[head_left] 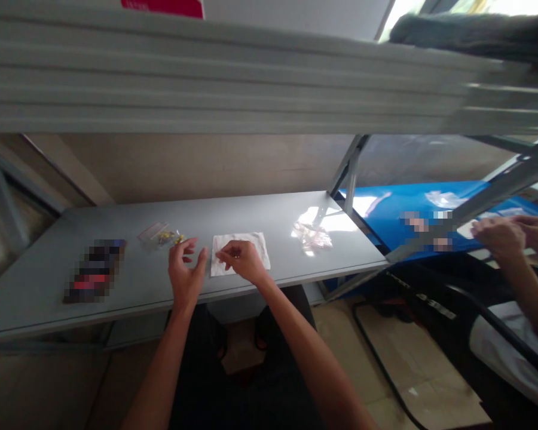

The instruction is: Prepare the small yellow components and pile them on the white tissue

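Note:
My left hand (pixel 187 272) hovers above the front of the grey shelf, thumb and fingers apart, with nothing visible in it. Just behind its fingertips lies a clear zip bag (pixel 150 236) with small yellow pieces (pixel 179 237) at its right end. My right hand (pixel 244 260) is over a white folded cloth (pixel 260 246), its fingertips pinched together. A tiny dark or golden speck shows by those fingers, too small to name. Farther right sits a heap of clear plastic packets (pixel 312 237), glinting in the sunlight and touched by neither hand.
A blurred-out dark and red object (pixel 94 272) lies on the shelf's left. An upper grey shelf (pixel 206 83) hangs low over the work surface. Beyond a metal post (pixel 352 173) at right, another person's hands (pixel 504 236) are over a blue table (pixel 381 203).

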Motion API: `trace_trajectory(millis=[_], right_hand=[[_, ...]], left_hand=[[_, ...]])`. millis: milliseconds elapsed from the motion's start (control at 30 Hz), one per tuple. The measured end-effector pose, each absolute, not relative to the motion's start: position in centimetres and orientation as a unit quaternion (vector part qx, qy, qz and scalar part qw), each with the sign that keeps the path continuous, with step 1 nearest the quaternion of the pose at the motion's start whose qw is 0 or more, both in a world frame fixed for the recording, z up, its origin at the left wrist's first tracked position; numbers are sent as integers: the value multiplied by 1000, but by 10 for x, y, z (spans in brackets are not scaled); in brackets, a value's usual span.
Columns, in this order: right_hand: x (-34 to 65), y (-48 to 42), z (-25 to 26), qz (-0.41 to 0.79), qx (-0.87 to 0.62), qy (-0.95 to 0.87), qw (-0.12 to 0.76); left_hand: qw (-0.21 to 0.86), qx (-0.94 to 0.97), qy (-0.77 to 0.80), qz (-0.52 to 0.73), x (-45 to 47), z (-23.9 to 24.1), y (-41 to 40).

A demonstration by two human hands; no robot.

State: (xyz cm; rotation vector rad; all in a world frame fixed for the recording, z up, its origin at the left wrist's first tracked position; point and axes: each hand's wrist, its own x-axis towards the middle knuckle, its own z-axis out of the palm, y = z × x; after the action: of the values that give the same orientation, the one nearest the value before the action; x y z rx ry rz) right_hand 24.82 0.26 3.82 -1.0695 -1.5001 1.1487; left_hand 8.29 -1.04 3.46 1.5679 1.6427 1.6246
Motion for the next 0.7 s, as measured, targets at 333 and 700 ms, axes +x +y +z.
trace_trajectory(millis=[333, 700], right_hand=[[232, -4, 42, 373, -476, -690, 398], [232, -7, 54, 290, -493, -744, 345]], left_hand=[[289, 602, 592, 451, 68, 44, -13], [243, 647, 572, 442, 70, 47, -15]])
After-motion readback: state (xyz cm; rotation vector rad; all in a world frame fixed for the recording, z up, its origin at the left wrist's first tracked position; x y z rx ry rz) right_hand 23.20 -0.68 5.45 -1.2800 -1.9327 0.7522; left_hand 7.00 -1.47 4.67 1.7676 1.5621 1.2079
